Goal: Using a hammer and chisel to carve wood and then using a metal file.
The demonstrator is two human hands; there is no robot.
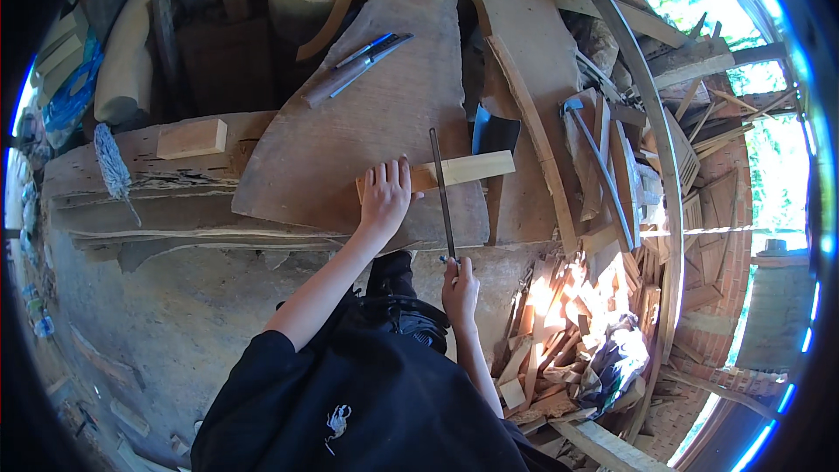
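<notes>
1. The wooden bar [476, 167] lies on the broad board [411, 92] of the table [246, 131], at twelve o'clock from the right hand [461, 293]. Its long axis runs from about nine to three o'clock, the right end tipped slightly away from the person.
2. The left hand [385, 197] is the nearer one: its fingers clasp the bar's left part, reaching over the far edge, with the thumb on the near side.
3. The right hand's fingers are closed around the near end of a slim metal rod [441, 183], well apart from the bar itself.
4. The rod points just short of twelve o'clock and crosses over the bar nearly square, just beside the left thumb; whether it touches the wood is hard to tell.
5. The left hand limits the space at nine o'clock from this crossing. A dark curved piece [495, 132] sits at eleven o'clock from the bar's free end, very near it, and at three o'clock from the rod's tip.
6. From the left hand, long tools [360, 68] lie towards twelve o'clock and a small wood block [192, 138] between nine and ten.
7. From the right hand, a wood strip [535, 131] lies at one o'clock, scrap wood [559, 323] between three and four.
</notes>
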